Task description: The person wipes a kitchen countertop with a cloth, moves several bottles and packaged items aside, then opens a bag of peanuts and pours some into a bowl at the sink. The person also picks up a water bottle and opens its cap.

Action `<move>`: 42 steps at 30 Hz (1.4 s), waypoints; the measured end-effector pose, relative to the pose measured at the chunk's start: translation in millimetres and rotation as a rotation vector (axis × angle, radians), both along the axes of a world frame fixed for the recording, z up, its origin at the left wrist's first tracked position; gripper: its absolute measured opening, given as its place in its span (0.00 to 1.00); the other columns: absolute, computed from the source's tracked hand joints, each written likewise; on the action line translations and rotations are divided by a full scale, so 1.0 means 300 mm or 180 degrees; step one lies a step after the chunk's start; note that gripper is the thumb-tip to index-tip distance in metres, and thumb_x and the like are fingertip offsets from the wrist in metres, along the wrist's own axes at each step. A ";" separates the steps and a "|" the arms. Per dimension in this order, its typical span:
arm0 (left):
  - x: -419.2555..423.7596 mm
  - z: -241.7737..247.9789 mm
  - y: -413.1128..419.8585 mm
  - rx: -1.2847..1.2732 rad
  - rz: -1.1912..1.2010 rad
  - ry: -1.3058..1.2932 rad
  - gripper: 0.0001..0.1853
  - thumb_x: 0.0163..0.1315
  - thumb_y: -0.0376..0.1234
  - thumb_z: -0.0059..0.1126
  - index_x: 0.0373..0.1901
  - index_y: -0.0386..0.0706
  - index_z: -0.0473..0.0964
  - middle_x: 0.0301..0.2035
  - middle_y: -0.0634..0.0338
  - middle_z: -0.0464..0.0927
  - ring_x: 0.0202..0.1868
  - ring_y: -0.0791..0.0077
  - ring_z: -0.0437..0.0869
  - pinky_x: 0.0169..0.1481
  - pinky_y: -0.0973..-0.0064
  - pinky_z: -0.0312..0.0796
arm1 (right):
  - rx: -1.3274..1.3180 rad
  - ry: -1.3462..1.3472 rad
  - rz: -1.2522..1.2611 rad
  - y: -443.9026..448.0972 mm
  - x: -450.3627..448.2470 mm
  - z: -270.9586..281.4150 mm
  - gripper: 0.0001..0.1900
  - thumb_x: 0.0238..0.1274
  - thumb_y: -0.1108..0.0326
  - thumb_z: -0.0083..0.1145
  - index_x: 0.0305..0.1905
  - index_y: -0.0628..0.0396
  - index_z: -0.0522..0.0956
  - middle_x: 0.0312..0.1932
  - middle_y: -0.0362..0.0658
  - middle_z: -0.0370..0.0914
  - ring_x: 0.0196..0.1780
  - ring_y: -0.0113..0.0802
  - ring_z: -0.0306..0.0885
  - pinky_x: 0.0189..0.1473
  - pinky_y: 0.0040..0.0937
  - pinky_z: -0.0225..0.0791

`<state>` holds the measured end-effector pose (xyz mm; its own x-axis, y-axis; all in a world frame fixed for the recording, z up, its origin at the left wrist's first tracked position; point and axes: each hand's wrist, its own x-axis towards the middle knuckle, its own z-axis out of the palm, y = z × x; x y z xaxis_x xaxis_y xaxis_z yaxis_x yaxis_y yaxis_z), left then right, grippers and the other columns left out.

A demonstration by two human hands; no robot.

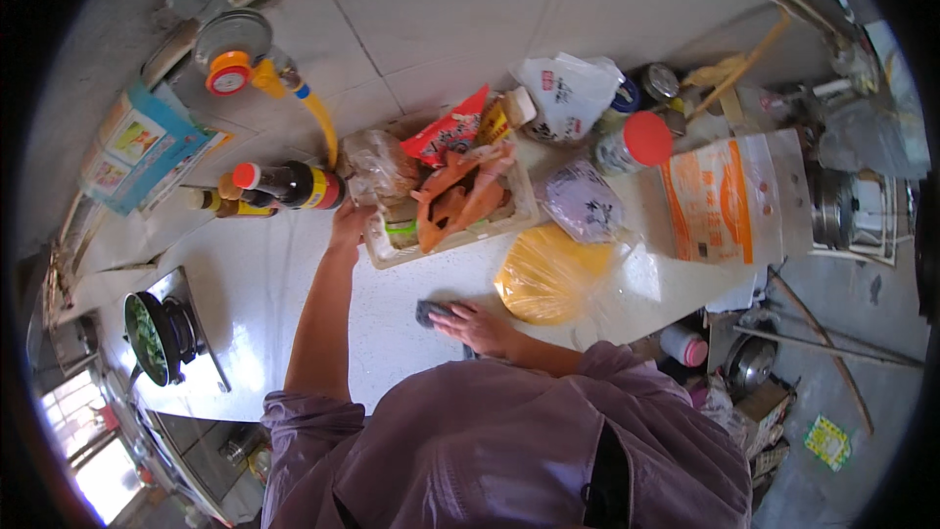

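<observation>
My left hand (351,226) grips the left end of a cream plastic basket (376,248), its fingers partly hidden. Inside the basket lie a clear plastic bag with brown contents (380,162), a red packet (449,128), a crumpled orange plastic bag (464,198) and something with a bright green edge. My right hand (479,328) rests on the white countertop (396,338), holding a dark grey cloth (432,313) flat against it. Dark specks dot the surface between cloth and basket. Right of the cloth sits a yellow item in clear plastic (552,275).
Dark sauce bottles (297,185) stand left of the basket, under a yellow hose (319,117). A pan of greens (150,338) sits on a gas stove at far left. Rightward are a red-lidded jar (646,139), a white bag (569,99) and an orange-printed bag (709,202).
</observation>
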<state>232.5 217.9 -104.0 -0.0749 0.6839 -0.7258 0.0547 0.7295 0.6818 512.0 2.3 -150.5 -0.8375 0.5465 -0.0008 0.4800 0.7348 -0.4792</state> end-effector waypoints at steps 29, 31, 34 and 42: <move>0.155 0.095 -0.931 0.0538 0.0956 0.0042 0.12 0.75 0.40 0.47 0.46 0.41 0.72 0.19 0.67 0.65 0.16 0.83 0.61 0.19 0.78 0.56 | -0.0013 -0.0753 -0.4205 -0.416 0.830 0.100 0.32 0.59 0.80 0.46 0.72 0.58 0.67 0.77 0.53 0.60 0.73 0.56 0.64 0.75 0.45 0.57; 0.185 0.083 -0.932 0.0973 0.0574 0.0008 0.11 0.72 0.36 0.52 0.50 0.40 0.72 0.21 0.64 0.70 0.18 0.81 0.65 0.20 0.77 0.59 | 0.0433 -0.0525 -0.4900 -0.336 0.857 -0.017 0.31 0.59 0.79 0.46 0.70 0.59 0.69 0.76 0.56 0.60 0.73 0.57 0.63 0.74 0.46 0.58; 0.263 0.208 -0.912 0.1157 0.0105 0.0444 0.21 0.66 0.30 0.62 0.59 0.39 0.70 0.27 0.61 0.77 0.22 0.78 0.73 0.26 0.77 0.67 | -0.0465 -0.0131 -0.4420 -0.256 0.673 0.010 0.31 0.59 0.76 0.48 0.71 0.60 0.67 0.72 0.57 0.63 0.73 0.60 0.62 0.73 0.48 0.58; 0.607 0.297 -0.931 0.1916 -0.1144 0.0875 0.38 0.54 0.30 0.76 0.68 0.42 0.68 0.50 0.55 0.78 0.44 0.69 0.80 0.44 0.71 0.77 | 0.0192 -0.0761 -0.1864 -0.354 0.884 0.119 0.33 0.60 0.74 0.48 0.73 0.57 0.64 0.78 0.47 0.57 0.71 0.58 0.64 0.72 0.49 0.59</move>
